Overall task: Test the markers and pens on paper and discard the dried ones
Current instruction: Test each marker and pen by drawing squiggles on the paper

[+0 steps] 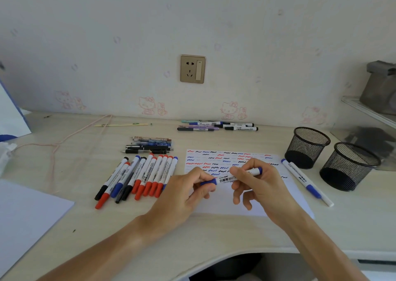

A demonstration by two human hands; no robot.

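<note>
A blue whiteboard marker (227, 178) lies level above the test paper (291, 192), held by both hands. My left hand (190, 188) pinches its blue cap at the left end. My right hand (257, 180) grips the white barrel near the blue tail. The paper carries several red, blue and black squiggles across its upper half. A row of red, blue and black markers (139, 177) lies left of the paper. Two blue markers (306, 181) lie right of the paper.
Two black mesh cups (307, 146) (348, 166) stand at the right. A bundle of pens (150, 145) lies behind the marker row, and more pens and markers (216, 126) lie by the wall. White sheets (25, 212) sit at the left edge. A pink cord (64, 143) trails across the desk.
</note>
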